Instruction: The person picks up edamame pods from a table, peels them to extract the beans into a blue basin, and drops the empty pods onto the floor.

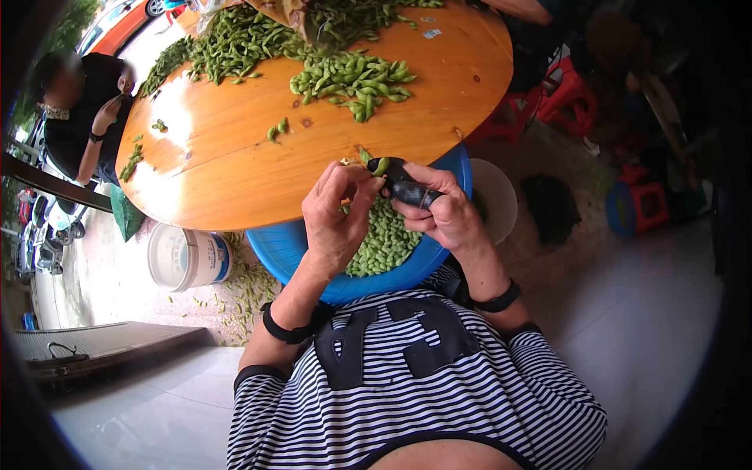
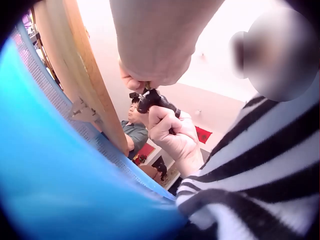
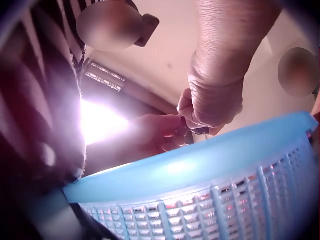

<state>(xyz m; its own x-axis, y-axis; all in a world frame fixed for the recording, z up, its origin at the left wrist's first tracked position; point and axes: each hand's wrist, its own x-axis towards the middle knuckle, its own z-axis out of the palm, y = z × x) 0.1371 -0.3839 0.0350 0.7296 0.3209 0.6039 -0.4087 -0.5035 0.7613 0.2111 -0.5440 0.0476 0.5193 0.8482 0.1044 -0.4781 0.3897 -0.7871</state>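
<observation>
My left hand (image 1: 338, 211) and right hand (image 1: 442, 207) meet above a blue basket (image 1: 270, 254) of shelled green soybeans (image 1: 382, 243). Between their fingertips is a green soybean pod (image 1: 381, 166), which both hands pinch. Black covers (image 1: 411, 193) wrap the thumb and forefinger of the right hand. In the left wrist view, the right hand (image 2: 172, 132) shows its other fingers curled in, and the left hand (image 2: 150, 70) hides most of the pod. From the right wrist, both hands appear over the basket's rim (image 3: 200, 155).
On the wooden table (image 1: 235, 176) lie a large heap of pods (image 1: 235, 43) and a smaller pile (image 1: 352, 78). A white bucket (image 1: 172, 258) stands at left, with pods scattered on the floor. Red stools (image 1: 568, 94) are at right; another person (image 1: 82, 117) sits across at left.
</observation>
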